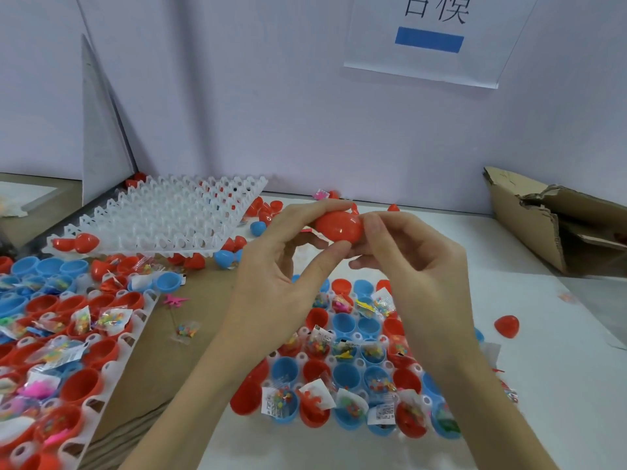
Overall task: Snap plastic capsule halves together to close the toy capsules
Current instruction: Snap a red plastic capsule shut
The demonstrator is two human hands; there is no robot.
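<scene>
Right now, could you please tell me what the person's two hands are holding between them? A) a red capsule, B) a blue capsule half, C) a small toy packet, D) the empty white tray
A: both the left hand and the right hand pinch a red capsule with their fingers, above the tray of filled halves.

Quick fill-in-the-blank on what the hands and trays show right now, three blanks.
1. Both hands, left and right, hold one ____ capsule.
2. The empty white tray lies at the far ____.
3. A torn ____ box sits at the far right.

Missing: red; left; cardboard
</scene>
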